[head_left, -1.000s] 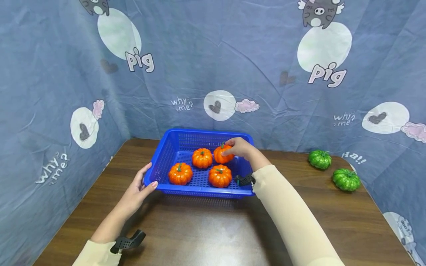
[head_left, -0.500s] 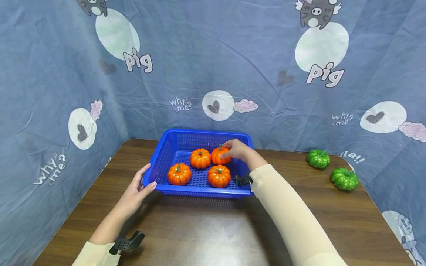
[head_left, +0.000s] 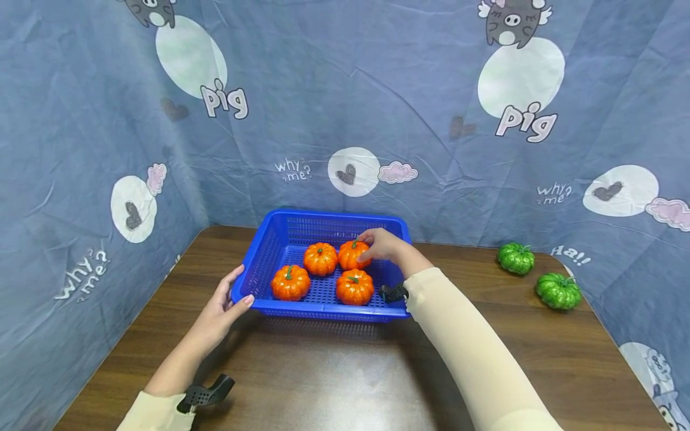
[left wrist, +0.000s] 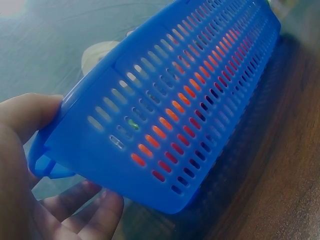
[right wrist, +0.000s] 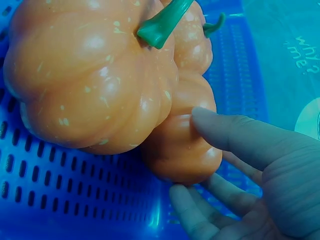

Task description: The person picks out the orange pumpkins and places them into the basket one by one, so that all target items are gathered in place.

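Observation:
A blue plastic basket [head_left: 323,307] with slotted walls stands on the table and holds several small orange pumpkins. My left hand [head_left: 220,308] grips its front left corner, thumb on the rim and fingers below it in the left wrist view. Inside, my right hand [head_left: 384,244] holds the back right pumpkin [head_left: 350,256]; the right wrist view shows the thumb on its side and fingers low around it. Close against that pumpkin's left is the back left pumpkin [head_left: 320,260]. Nearer me sit the front left pumpkin [head_left: 290,284] and the front right pumpkin [head_left: 354,288].
Two green pumpkins, a farther one [head_left: 516,258] and a nearer one [head_left: 559,291], lie on the right of the brown wooden table [head_left: 334,377]. A blue patterned cloth [head_left: 302,78] hangs behind the table and along its sides.
My right hand has moved left and slightly down with the back right pumpkin. The back left pumpkin has shifted a little left. My left hand stays on the basket corner.

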Tool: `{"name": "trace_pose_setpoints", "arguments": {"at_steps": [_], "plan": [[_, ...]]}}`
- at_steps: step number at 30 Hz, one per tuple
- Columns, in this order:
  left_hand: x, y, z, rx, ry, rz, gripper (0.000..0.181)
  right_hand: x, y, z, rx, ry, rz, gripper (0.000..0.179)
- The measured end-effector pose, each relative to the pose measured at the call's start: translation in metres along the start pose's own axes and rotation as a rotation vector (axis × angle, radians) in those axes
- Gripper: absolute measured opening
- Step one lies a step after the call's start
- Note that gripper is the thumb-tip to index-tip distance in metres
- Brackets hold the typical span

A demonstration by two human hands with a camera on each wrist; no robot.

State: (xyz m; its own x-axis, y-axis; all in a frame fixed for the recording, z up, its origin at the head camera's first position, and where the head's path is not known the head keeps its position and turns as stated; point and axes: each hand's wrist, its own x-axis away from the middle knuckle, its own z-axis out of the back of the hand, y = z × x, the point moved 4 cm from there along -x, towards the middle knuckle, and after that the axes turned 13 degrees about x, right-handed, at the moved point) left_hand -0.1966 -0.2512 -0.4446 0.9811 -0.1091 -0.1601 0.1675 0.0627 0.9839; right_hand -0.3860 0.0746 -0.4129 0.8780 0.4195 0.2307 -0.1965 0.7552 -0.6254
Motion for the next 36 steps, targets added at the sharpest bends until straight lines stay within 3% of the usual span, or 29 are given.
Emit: {"name": "trace_pose_setpoints", "arguments": {"at_steps": [15,24,36], "plan": [[-0.001,-0.001,0.000,0.007,0.002,-0.003,0.070,0.000,0.000,0.002,0.008,0.029,-0.014,0.053],[0.000,-0.002,0.001,-0.002,0.004,0.010,0.071,0.001,-0.003,0.006,0.081,0.072,0.010,0.047],[-0.001,-0.002,0.001,0.007,0.013,-0.007,0.069,0.021,-0.020,0.023,0.093,0.086,0.033,0.045]]}}
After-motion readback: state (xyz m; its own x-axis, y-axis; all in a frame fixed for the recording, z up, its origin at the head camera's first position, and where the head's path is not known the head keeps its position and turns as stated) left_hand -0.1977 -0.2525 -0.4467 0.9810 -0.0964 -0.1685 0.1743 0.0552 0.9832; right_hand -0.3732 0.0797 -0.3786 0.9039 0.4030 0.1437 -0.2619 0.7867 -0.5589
